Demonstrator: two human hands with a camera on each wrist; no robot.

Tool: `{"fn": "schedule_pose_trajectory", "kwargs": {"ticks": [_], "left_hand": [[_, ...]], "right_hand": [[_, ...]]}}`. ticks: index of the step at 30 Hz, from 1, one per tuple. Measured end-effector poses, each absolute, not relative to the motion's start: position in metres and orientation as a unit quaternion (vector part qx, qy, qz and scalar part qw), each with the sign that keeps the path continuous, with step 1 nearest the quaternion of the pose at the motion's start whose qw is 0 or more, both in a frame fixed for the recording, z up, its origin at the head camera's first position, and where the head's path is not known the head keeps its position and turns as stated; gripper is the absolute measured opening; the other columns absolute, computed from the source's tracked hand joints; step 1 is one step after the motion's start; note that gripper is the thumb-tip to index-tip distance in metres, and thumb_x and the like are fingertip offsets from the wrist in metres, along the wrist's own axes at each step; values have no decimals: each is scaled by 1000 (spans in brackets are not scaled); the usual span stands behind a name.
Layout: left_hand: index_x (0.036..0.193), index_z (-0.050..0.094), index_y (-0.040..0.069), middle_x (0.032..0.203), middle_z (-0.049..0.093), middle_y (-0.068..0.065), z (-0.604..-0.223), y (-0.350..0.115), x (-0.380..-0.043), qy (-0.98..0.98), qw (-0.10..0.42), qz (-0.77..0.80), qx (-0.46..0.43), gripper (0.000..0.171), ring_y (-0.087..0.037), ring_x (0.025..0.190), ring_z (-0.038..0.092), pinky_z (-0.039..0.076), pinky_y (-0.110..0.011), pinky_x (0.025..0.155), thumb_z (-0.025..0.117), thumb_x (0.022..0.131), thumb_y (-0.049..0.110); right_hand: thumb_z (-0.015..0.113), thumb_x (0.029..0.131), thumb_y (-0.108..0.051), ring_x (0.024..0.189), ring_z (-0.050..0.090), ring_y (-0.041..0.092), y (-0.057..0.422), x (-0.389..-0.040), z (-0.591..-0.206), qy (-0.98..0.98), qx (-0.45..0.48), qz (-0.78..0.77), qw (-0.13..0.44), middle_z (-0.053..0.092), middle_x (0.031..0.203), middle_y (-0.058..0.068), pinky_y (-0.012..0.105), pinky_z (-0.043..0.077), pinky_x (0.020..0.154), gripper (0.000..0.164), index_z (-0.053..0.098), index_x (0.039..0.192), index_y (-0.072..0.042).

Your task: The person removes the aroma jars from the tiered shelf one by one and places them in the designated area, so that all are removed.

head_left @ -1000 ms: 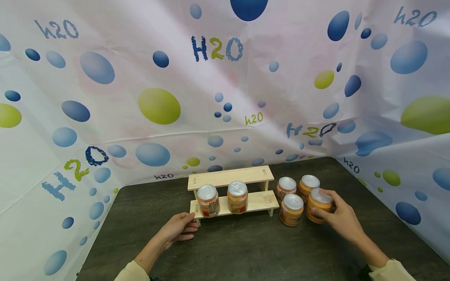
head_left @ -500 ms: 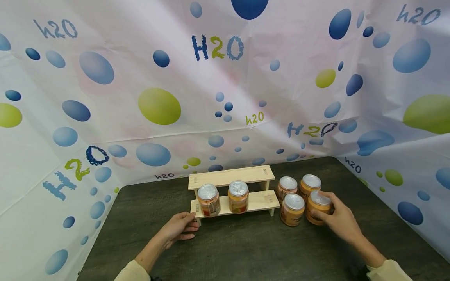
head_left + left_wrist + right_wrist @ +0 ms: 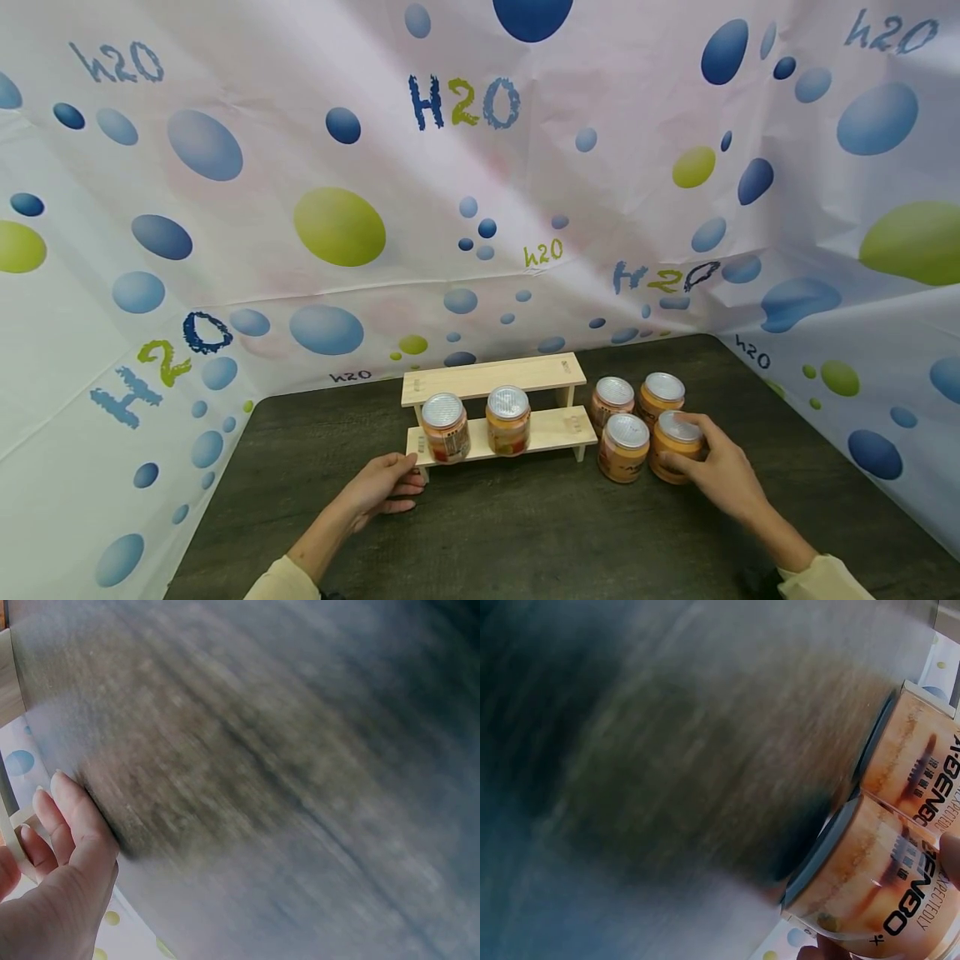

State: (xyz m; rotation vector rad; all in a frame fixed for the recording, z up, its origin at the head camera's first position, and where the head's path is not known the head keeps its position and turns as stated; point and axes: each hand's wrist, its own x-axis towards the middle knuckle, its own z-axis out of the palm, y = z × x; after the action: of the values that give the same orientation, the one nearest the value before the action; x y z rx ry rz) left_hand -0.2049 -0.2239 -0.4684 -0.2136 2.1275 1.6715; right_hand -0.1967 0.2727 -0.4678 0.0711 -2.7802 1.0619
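Observation:
My right hand [image 3: 720, 471] grips an orange can [image 3: 670, 458] with a silver lid, thumb on its near left side and fingers at its far right. In the right wrist view this can [image 3: 877, 885] stands upright against a neighbouring can [image 3: 915, 761]. My left hand [image 3: 382, 487] pinches the left end of a two-step wooden shelf [image 3: 547, 427], by the lower step. The left wrist view has the left hand [image 3: 67, 877] at the frame's edge, its fingers beside a thin wooden piece. On the lower step stand a left can [image 3: 447, 442] and a second can [image 3: 507, 433].
Beside the shelf's right end stand a front can [image 3: 622, 461], a back left can [image 3: 604, 411] and a back right can [image 3: 652, 408]. All are on the dark wood-grain table [image 3: 510, 542]. A white patterned sheet [image 3: 420, 292] hangs behind and along both sides.
My right hand and its can have shifted slightly left and nearer to me, closer to the front can. The left hand and shelf stay put.

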Motion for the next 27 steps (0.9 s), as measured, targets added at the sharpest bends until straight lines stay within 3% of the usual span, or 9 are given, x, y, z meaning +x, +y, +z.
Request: {"fn": "schedule_pose_trajectory", "kwargs": {"ticks": [13, 27], "left_hand": [[113, 56, -1, 101, 64, -8, -468, -224, -204, 763, 212, 606, -68, 41, -19, 95, 66, 61, -36, 80, 43, 109, 38], [115, 58, 1, 98, 64, -5, -469, -223, -206, 771, 212, 594, -85, 42, -17, 92, 67, 62, -35, 79, 44, 108, 40]], "right_hand": [[78, 88, -37, 112, 60, 46, 273, -193, -467, -931, 25, 358, 75, 52, 134, 33, 51, 54, 77, 74, 43, 145, -5], [80, 87, -25, 113, 59, 51, 272, -190, -469, -933, 28, 349, 84, 51, 133, 36, 57, 54, 80, 70, 42, 141, -1]]}}
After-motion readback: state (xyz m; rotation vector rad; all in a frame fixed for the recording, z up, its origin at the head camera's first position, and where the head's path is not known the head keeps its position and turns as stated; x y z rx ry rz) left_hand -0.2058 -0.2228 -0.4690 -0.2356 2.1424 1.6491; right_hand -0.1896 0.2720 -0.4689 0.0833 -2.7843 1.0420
